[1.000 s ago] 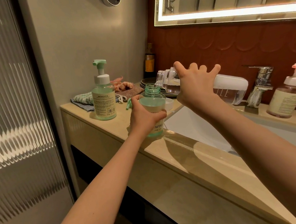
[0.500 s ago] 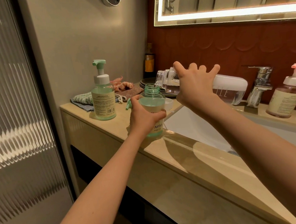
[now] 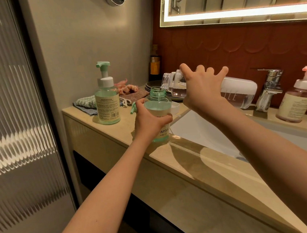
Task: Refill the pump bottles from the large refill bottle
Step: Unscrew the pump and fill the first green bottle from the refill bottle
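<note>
Left hand (image 3: 149,121) gripping open green bottle (image 3: 158,108) at frame center, right hand (image 3: 202,88) just right, holding refill bottle (image 3: 237,92) tipped to its mouth

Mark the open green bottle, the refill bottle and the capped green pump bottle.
open green bottle (image 3: 158,106), head view, shoulder below threaded neck
refill bottle (image 3: 241,90), head view, frosted white end
capped green pump bottle (image 3: 107,106), head view, front label

Front strip of tabletop (image 3: 201,160) bare beside sink basin (image 3: 188,128), green pump bottle (image 3: 107,102), cloths (image 3: 85,102) and plates (image 3: 150,86) crowding back-left corner, faucet (image 3: 268,89) and pink pump bottles (image 3: 296,99) lining rear ledge.
</note>
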